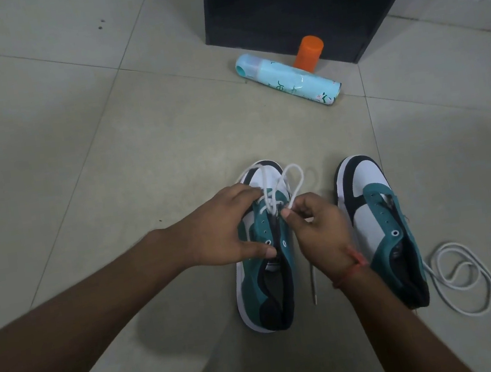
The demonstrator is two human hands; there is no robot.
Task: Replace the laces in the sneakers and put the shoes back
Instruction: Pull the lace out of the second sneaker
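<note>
Two teal, white and black sneakers stand side by side on the tiled floor, toes pointing away from me. The left sneaker (264, 296) has a white lace (295, 175) threaded through its front eyelets and looping over the toe. My left hand (222, 230) rests over that shoe's left side, fingertips at the lace and thumb on the eyelet row. My right hand (316, 226) pinches the lace just above the tongue. The right sneaker (379, 224) has bare eyelets. A second white lace (462, 278) lies coiled on the floor to its right.
A pale blue spray can (289, 82) lies on its side beyond the shoes, with an orange cap (309, 52) behind it. A black cabinet (291, 2) stands at the back. A lace end with a metal tip (314, 286) lies between the sneakers.
</note>
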